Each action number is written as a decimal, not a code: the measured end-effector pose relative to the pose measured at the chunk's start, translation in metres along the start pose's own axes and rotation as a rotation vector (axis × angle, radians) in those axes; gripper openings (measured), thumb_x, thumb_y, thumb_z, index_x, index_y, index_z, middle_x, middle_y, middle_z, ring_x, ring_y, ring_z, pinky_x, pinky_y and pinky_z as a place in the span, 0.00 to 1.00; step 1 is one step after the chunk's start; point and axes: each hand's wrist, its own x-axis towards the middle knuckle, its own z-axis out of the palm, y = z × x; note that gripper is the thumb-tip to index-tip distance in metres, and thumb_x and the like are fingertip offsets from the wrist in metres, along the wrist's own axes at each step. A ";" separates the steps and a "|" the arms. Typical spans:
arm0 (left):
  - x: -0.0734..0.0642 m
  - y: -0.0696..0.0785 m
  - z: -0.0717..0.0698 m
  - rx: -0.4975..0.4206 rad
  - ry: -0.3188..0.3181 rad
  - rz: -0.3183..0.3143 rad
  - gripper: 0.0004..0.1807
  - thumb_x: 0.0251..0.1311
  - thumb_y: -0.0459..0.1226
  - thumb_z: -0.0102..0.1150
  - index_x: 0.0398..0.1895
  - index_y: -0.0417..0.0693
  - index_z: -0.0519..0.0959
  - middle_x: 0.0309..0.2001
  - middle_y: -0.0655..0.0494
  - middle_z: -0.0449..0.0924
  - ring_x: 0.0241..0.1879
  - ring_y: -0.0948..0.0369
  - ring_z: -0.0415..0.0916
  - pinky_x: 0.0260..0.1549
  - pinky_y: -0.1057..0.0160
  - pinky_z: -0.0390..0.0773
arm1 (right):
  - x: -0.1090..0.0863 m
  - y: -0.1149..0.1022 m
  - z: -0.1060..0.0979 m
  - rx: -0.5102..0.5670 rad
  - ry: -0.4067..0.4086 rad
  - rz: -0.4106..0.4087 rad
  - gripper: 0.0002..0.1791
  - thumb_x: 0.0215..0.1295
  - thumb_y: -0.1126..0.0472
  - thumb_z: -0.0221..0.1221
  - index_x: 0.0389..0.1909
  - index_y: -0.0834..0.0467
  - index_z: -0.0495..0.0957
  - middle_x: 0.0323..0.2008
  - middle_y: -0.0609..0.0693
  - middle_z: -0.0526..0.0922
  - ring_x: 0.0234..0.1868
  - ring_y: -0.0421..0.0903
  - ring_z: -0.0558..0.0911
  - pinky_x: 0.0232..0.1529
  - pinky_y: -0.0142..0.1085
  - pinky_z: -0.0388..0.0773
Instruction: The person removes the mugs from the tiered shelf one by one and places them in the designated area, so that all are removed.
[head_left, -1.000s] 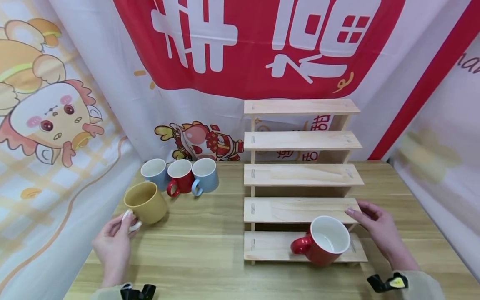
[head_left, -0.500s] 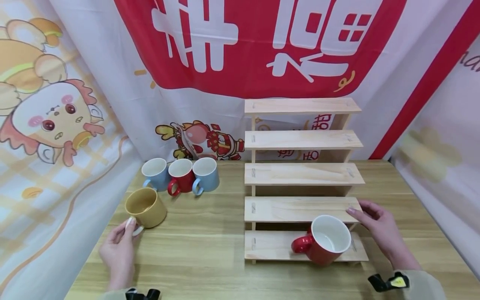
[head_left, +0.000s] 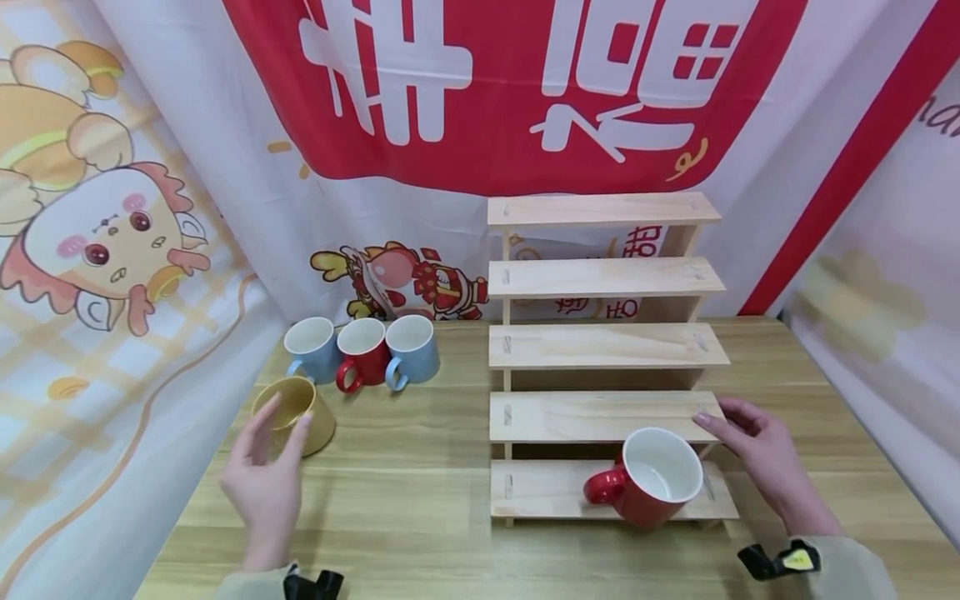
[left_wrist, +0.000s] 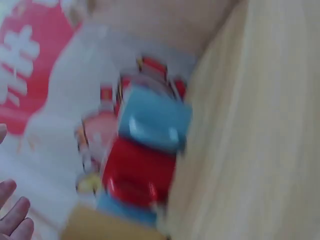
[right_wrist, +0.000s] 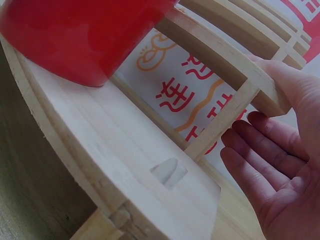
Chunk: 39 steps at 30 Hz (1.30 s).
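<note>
In the head view, a mustard-yellow mug (head_left: 321, 423) stands upright on the table at the left. My left hand (head_left: 264, 483) is just in front of it, thumb and fingers spread apart with nothing between them; its handle is hidden. The tiered wooden rack (head_left: 570, 418) stands at the right. My right hand (head_left: 765, 454) holds the right end of its second-lowest shelf, thumb on top and the other fingers below, as the right wrist view shows. A red mug (head_left: 651, 492) with a white inside sits on the lowest shelf, its handle pointing left.
Behind the yellow mug, a light-blue mug (head_left: 318, 360), a smaller red mug (head_left: 367, 360) and another light-blue mug (head_left: 420, 354) stand in a row near the back edge. Printed cloth (head_left: 397, 208) hangs behind the table (head_left: 405, 500) and along both sides.
My left hand has let go of the yellow mug's handle and moved slightly right, its fingers spreading. The yellow mug shifted slightly, then settled. My right hand stays on the rack.
</note>
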 end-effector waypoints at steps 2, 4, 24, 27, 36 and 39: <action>-0.007 0.012 0.013 -0.009 -0.073 0.052 0.27 0.51 0.27 0.78 0.57 0.42 0.84 0.56 0.46 0.83 0.57 0.58 0.80 0.60 0.67 0.75 | 0.001 -0.001 0.000 -0.007 -0.004 0.001 0.38 0.72 0.46 0.63 0.69 0.69 0.67 0.51 0.44 0.76 0.47 0.34 0.75 0.43 0.23 0.79; -0.014 0.023 0.026 -0.039 -0.159 0.087 0.27 0.52 0.26 0.77 0.58 0.42 0.83 0.56 0.46 0.83 0.58 0.58 0.79 0.60 0.66 0.75 | 0.001 -0.002 0.000 -0.009 -0.005 0.004 0.38 0.72 0.46 0.63 0.69 0.70 0.66 0.52 0.46 0.76 0.47 0.34 0.75 0.43 0.23 0.79; -0.115 0.073 0.130 -0.224 -1.038 0.184 0.30 0.55 0.41 0.78 0.61 0.46 0.81 0.60 0.55 0.81 0.61 0.57 0.77 0.62 0.52 0.75 | 0.002 -0.001 0.001 0.010 -0.003 0.013 0.37 0.71 0.47 0.64 0.68 0.69 0.67 0.50 0.41 0.76 0.47 0.33 0.76 0.43 0.23 0.80; -0.127 0.073 0.140 -0.263 -1.102 0.179 0.28 0.56 0.40 0.77 0.60 0.45 0.82 0.58 0.54 0.83 0.59 0.58 0.78 0.61 0.54 0.76 | 0.001 0.000 0.002 0.011 0.002 0.014 0.37 0.71 0.47 0.64 0.68 0.69 0.67 0.49 0.38 0.76 0.47 0.33 0.76 0.43 0.23 0.80; -0.154 0.075 0.164 -0.245 -1.238 0.092 0.24 0.59 0.45 0.75 0.58 0.52 0.84 0.56 0.65 0.83 0.58 0.65 0.78 0.59 0.61 0.77 | 0.000 0.001 0.001 0.036 0.010 0.006 0.32 0.71 0.48 0.64 0.65 0.67 0.70 0.48 0.37 0.77 0.47 0.33 0.76 0.43 0.23 0.79; -0.161 0.074 0.170 -0.250 -1.270 0.046 0.23 0.59 0.44 0.75 0.57 0.51 0.84 0.55 0.64 0.84 0.55 0.66 0.80 0.56 0.61 0.79 | 0.000 0.001 0.001 0.036 0.012 0.000 0.32 0.71 0.48 0.64 0.65 0.67 0.70 0.47 0.36 0.77 0.47 0.33 0.76 0.43 0.23 0.79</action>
